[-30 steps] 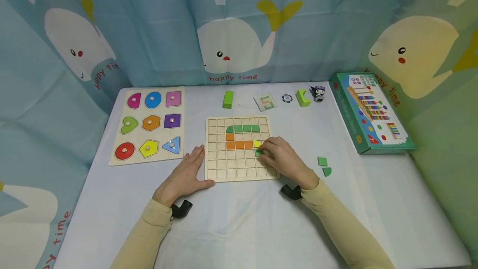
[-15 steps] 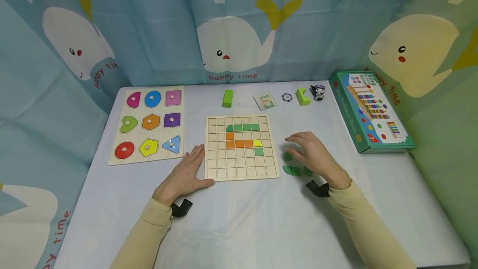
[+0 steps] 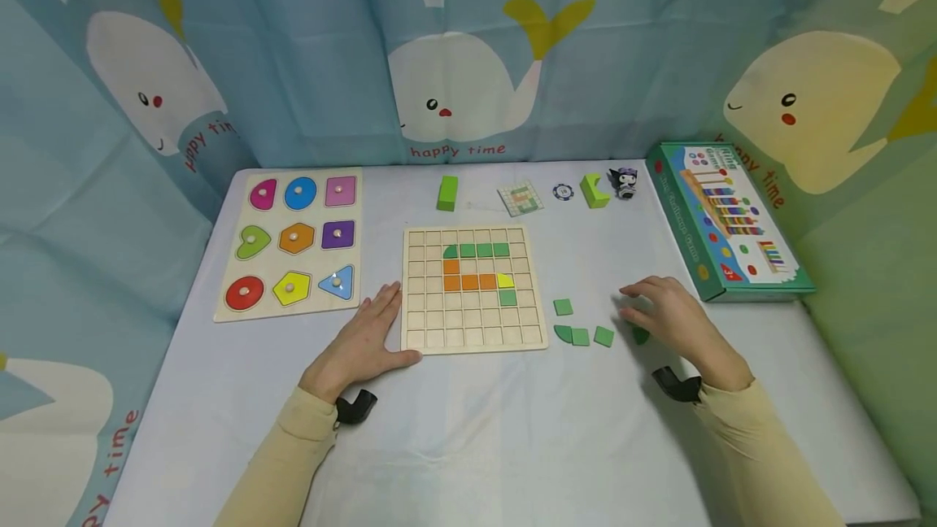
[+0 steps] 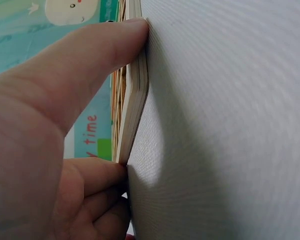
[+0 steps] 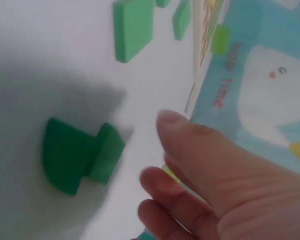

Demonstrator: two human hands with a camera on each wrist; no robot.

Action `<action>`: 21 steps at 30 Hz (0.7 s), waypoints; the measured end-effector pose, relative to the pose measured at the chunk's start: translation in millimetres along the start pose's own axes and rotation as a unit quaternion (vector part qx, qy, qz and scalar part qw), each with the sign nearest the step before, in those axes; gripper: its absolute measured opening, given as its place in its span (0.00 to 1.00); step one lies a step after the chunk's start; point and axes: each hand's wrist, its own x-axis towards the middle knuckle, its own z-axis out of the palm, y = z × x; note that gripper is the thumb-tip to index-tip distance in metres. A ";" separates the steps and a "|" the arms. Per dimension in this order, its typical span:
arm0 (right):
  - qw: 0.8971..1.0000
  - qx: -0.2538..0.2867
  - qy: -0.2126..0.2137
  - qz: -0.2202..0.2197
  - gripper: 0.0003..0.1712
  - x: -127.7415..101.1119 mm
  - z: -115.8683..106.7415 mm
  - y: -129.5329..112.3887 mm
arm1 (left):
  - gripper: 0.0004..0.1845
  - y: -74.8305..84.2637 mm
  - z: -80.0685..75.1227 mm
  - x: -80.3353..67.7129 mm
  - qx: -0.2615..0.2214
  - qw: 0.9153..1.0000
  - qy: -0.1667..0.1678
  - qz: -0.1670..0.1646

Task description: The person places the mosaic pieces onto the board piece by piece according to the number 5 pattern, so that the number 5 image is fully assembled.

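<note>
Head view, right of centre — green quarter-round piece [image 3: 641, 336] just below the loose, empty fingers of the right hand [image 3: 675, 326]. Left hand [image 3: 364, 341] farther off — straight-fingered against the board [image 3: 435, 320].

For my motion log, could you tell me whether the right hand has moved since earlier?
Yes: the right hand moved right, farther from the grid board.

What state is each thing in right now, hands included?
Grid board, flat, partly filled with coloured pieces.
Loose green pieces, lying off the grid board.
Left hand, touching the grid board's edge.
Right hand, above the loose green pieces, holding nothing.
Shape puzzle, all nine knobbed shapes in place.
Game box, closed.
Pattern card, printed face up.
</note>
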 end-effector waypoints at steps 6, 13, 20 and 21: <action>0.999 -0.002 -0.034 0.015 0.17 -5.5 -0.8 5.6 | 0.57 0.0 0.0 0.2 0.001 1.000 -0.001 0.000; 0.998 -0.007 -0.056 0.030 0.16 -9.0 0.8 11.1 | 0.57 -0.1 0.6 -0.2 -0.002 1.000 0.002 0.004; 0.998 -0.011 -0.049 0.048 0.15 -9.7 4.0 13.6 | 0.57 -0.5 0.3 -1.1 0.000 1.000 0.005 0.010; 0.998 -0.013 -0.048 0.049 0.15 -9.3 4.6 13.7 | 0.57 -0.8 0.4 -1.2 0.001 1.000 0.004 0.010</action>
